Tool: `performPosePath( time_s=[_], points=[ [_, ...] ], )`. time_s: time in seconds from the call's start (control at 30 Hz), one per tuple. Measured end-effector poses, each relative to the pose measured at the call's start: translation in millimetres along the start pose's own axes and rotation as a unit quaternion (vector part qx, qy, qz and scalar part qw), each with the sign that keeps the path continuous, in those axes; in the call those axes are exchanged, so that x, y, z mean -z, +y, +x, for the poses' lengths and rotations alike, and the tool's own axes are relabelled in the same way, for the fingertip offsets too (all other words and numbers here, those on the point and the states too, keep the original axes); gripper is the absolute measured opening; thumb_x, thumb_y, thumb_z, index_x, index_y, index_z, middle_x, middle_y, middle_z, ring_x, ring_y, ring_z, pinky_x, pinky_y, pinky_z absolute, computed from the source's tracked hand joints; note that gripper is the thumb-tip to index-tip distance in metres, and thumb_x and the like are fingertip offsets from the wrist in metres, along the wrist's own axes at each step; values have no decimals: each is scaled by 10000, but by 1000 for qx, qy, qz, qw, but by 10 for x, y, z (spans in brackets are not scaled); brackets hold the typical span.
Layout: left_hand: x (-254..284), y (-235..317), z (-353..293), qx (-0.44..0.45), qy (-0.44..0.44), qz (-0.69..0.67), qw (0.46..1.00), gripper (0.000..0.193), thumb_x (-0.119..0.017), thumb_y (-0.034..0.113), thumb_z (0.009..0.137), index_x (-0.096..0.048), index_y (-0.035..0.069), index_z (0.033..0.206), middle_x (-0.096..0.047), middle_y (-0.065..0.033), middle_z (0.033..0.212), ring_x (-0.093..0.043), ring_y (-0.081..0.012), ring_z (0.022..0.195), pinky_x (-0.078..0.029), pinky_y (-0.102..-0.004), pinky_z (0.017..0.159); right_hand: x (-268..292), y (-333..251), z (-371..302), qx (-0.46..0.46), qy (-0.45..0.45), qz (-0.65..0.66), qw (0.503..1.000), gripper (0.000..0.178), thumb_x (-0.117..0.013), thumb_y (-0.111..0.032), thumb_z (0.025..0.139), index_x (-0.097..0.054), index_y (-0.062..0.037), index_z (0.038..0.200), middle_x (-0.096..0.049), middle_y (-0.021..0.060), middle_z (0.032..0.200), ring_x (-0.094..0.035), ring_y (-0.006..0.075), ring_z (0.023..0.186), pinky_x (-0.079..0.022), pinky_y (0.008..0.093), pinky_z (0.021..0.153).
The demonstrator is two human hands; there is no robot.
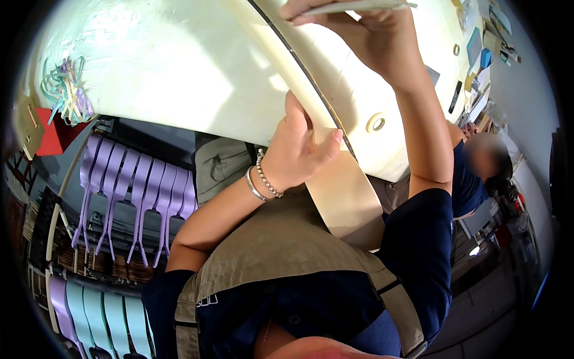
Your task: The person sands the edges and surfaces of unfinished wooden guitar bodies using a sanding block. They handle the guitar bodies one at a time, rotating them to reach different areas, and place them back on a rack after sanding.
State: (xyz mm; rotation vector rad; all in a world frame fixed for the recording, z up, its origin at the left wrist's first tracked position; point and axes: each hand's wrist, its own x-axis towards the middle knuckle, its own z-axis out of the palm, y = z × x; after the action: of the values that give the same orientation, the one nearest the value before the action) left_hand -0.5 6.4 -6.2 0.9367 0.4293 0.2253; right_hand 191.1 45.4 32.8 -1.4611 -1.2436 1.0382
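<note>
My left hand (pixel 297 148) is closed around a long, wide cream strap-like piece (pixel 342 194), its thumb by the dark edge. The piece bends at my hand: one part runs up over the table, and the other hangs down against my apron. Along its right side the edge is dark, with lighter brownish spots. Higher up on the right, my right hand (pixel 373 36) holds a thin, flat pale strip-like thing (pixel 353 7) above the table. That thing's exact kind is unclear, and the upper frame edge cuts off part of the view there.
On the white table (pixel 161 78) lie a tangle of coloured strips (pixel 67 93) and a tape roll (pixel 375 122). Purple forked straps (pixel 140 179) hang at left, above mint ones (pixel 113 314). Tools and papers line the far right, where another person (pixel 469 179) sits.
</note>
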Motion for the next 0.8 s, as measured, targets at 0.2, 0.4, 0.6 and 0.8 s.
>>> performPosePath(
  time_s=[0.2, 0.4, 0.6, 0.8],
  points=[
    [17, -24, -3, -4, -1, 12, 1000, 767, -529, 117, 882, 35, -65, 1370, -544, -126, 984, -626, -237, 888, -478, -365, 856, 67, -182, -144, -13, -48, -131, 990, 131, -718, -85, 705, -691, -32, 822, -676, 63, 798, -639, 144, 740, -511, 256, 647],
    [3, 2, 13, -2, 5, 6, 1000, 762, -533, 127, 886, 21, -65, 1372, -544, -129, 987, -627, -234, 881, -485, -364, 843, 17, -72, -73, 4, -10, -53, 999, 134, -715, -69, 688, -696, -49, 819, -675, 50, 784, -632, 159, 709, -513, 259, 650],
    [9, -8, 6, 14, 0, -6, 1000, 750, -526, 121, 887, 17, -49, 1376, -538, -137, 996, -614, -234, 895, -505, -377, 827, 106, -87, -423, -9, -35, -118, 992, 138, -713, -111, 683, -683, -48, 801, -674, 53, 773, -652, 191, 731, -517, 281, 654],
    [-9, -37, 5, 29, 14, -32, 999, 750, -516, 258, 903, -6, -7, 1385, -543, -157, 1004, -612, -265, 901, -505, -405, 824, 109, -195, -348, -18, -45, -137, 989, 147, -711, -81, 670, -674, -32, 803, -673, 67, 797, -653, 196, 723, -519, 282, 638]
  ],
)
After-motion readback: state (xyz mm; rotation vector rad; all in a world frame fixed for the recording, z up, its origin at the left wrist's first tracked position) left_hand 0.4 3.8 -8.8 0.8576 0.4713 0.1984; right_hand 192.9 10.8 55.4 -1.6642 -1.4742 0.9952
